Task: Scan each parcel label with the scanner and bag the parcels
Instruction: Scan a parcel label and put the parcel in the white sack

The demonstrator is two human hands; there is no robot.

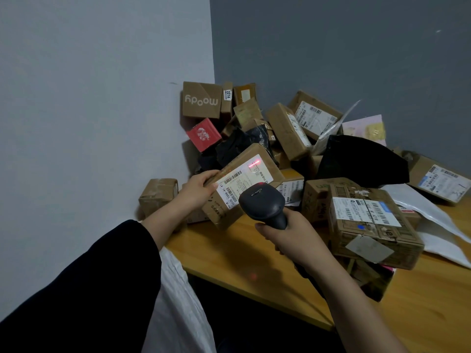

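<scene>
— What's over on the left?
— A white bag (178, 289) hangs at the table (229, 253) edge, at seven o'clock from the hands, beside a dark sleeve (89, 289).
— And the left grip (201, 189)?
— Its fingers are curled over the left end of a brown parcel (224, 212), holding it tilted. The parcel's low corner is down by the wood, though I can't tell whether it touches.
— Is the label showing?
— Yes, the white label (244, 182) faces up, and a red scan line (254, 163) lies across its far end, at twelve o'clock from the scanner.
— Where's the scanner?
— The black scanner (262, 201) is just at five o'clock of the label, with its head pointed at it. The right grip (293, 235) is wrapped tight round the handle.
— And beyond them?
— A heap of parcels (288, 128) fills the corner from twelve to two o'clock, with a black mailer (362, 161) lying on it. A big taped box (369, 225) sits at three o'clock of the right grip, close beside it.
</scene>
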